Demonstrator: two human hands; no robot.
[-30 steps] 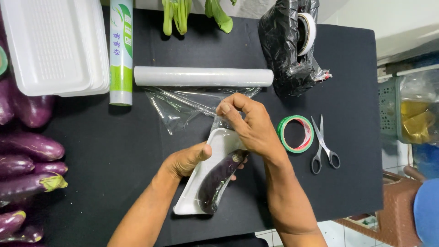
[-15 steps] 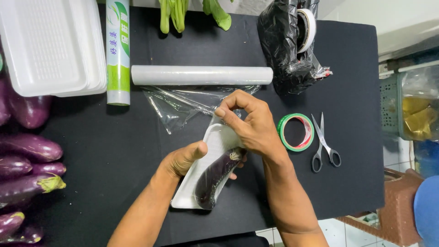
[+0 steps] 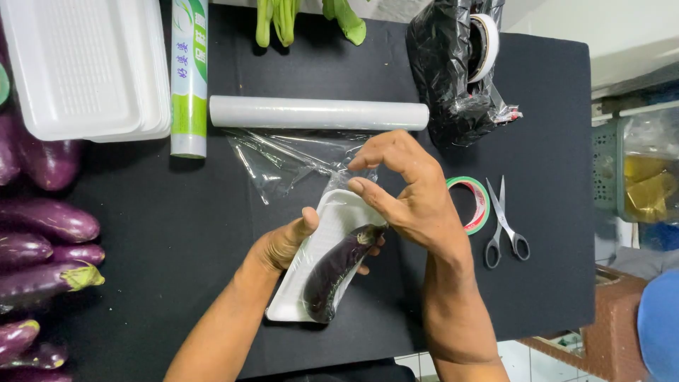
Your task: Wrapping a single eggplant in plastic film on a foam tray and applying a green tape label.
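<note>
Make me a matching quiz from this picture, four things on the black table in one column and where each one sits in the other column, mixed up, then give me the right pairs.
Things:
1. eggplant
2. scissors
3. roll of cling film
4. stack of white foam trays

Places:
A. far left corner of the table
B. lying in the white tray held between the left hand and right hand
C. right of the ring of tape
D. lying across the table beyond the hands, film pulled out from it

Pairs: 1-B, 2-C, 3-D, 4-A
</note>
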